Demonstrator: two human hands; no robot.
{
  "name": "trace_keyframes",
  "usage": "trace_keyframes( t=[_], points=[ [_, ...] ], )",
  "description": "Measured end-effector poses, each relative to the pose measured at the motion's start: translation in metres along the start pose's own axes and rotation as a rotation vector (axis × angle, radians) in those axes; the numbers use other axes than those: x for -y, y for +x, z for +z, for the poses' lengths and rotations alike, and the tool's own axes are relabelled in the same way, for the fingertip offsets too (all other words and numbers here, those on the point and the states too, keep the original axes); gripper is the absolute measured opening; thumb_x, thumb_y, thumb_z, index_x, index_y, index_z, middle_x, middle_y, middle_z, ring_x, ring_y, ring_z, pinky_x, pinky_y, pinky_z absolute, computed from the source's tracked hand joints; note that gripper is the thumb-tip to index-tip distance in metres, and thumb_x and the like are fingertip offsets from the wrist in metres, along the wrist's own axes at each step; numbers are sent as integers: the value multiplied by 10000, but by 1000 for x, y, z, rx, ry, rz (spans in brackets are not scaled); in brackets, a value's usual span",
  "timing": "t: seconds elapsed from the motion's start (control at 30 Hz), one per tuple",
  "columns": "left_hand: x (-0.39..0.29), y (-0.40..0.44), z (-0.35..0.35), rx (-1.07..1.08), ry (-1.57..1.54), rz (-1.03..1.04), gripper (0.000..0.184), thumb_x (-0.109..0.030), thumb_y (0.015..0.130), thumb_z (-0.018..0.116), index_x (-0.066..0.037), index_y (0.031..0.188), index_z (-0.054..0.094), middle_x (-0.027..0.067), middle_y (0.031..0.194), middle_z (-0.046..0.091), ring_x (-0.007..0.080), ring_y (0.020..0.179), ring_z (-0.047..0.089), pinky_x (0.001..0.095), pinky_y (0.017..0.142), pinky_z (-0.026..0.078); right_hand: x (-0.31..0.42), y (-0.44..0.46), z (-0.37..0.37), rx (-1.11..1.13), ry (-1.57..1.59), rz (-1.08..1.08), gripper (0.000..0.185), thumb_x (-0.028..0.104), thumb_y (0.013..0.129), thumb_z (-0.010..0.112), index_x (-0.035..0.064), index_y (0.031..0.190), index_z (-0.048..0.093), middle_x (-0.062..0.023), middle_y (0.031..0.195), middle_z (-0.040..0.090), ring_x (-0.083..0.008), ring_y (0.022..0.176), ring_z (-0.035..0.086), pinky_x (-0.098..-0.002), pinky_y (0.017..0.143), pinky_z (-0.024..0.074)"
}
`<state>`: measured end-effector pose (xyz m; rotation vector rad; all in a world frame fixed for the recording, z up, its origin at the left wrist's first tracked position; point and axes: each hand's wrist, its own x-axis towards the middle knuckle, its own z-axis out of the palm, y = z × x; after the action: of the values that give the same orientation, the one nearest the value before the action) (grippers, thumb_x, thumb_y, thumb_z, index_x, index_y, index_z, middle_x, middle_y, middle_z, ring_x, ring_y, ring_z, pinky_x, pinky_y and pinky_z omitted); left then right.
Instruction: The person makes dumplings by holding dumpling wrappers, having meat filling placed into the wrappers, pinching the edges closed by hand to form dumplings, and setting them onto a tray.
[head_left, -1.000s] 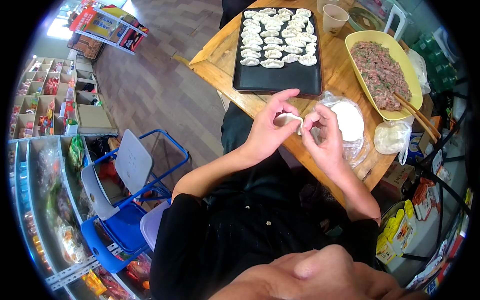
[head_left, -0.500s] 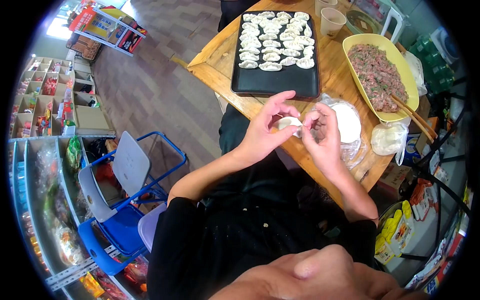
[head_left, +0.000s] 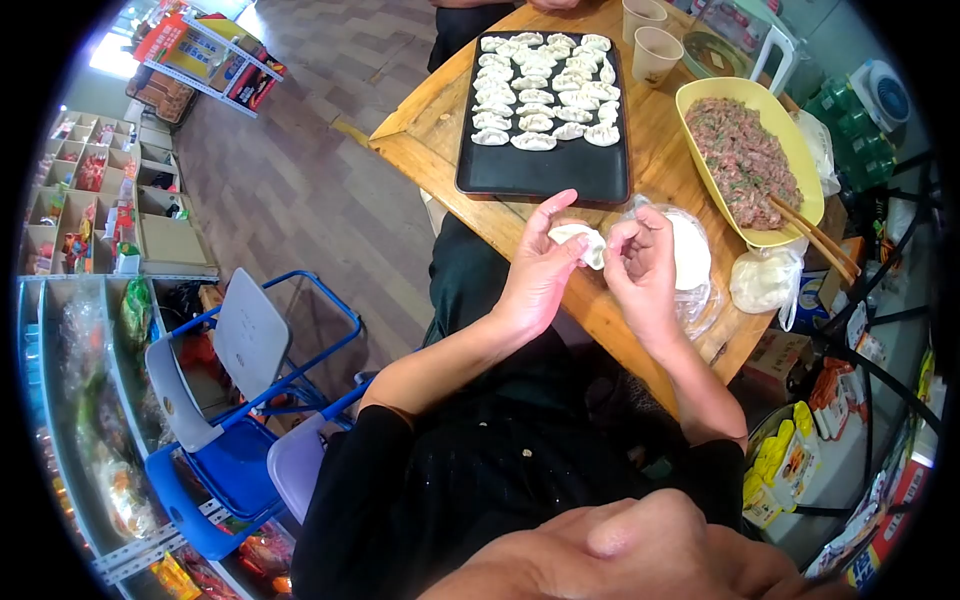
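A white dumpling (head_left: pixel 583 244) is held between thumb and fingers of my left hand (head_left: pixel 540 268), over the table's near edge. My right hand (head_left: pixel 643 262) touches the dumpling's right end, thumb and fingertips pinched together. Just beyond my hands lies a black tray (head_left: pixel 545 176) with rows of folded dumplings (head_left: pixel 535 124) on its far part. Round white wrappers (head_left: pixel 690 250) rest on a plastic bag, partly hidden behind my right hand. To the right, a yellow bowl (head_left: pixel 812 196) contains minced filling (head_left: pixel 745 150) and a pair of chopsticks (head_left: pixel 815 235).
Two paper cups (head_left: pixel 657 55) stand behind the tray on the wooden table (head_left: pixel 440 130). A bag of dough (head_left: pixel 768 278) sits near the bowl. Another person's hand shows at the far table edge. Folding chairs (head_left: pixel 235 460) and shelves of packaged goods (head_left: pixel 105 400) are at the left.
The view has shifted slightly, bringing more of the other person into sight. My left hand has turned and its fingers have opened around the dumpling, which shows more fully now.
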<state>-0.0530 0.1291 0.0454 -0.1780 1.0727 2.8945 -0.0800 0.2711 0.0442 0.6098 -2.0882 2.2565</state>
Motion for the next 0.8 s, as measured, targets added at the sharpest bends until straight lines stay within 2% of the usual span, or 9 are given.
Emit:
trace_keyframes(
  t=[0.13, 0.2, 0.5, 0.8],
  points=[
    [-1, 2, 4, -55, 157, 57, 556, 19, 880, 615, -78, 1379, 391, 37, 1002, 584, 93, 881, 574, 239, 795, 468, 1, -3, 1, 36, -142, -90, 536, -109, 825, 590, 30, 1281, 347, -49, 884, 517, -120, 823, 527, -270, 755, 452],
    [-2, 2, 3, -3, 413, 171, 577, 24, 875, 623, -76, 1392, 388, 20, 1015, 575, 71, 925, 556, 225, 810, 450, 3, -4, 1, 48, -200, -151, 533, -113, 821, 598, 19, 1278, 357, -54, 880, 526, -125, 812, 530, -271, 744, 458],
    [-6, -2, 3, 130, 565, 202, 590, 33, 877, 599, -76, 1404, 359, 23, 1023, 556, 43, 883, 519, 195, 748, 432, 6, -1, 1, -3, -230, -169, 559, -123, 819, 597, 24, 1303, 359, -57, 902, 547, -126, 814, 538, -269, 737, 460],
    [-6, -3, -4, 59, 416, 180, 600, 51, 867, 599, -83, 1403, 365, 4, 1002, 556, 40, 860, 522, 189, 720, 421, 1, -2, -1, 46, -263, -169, 556, -104, 814, 609, 26, 1292, 357, -58, 871, 551, -131, 786, 552, -278, 717, 469]
  ],
)
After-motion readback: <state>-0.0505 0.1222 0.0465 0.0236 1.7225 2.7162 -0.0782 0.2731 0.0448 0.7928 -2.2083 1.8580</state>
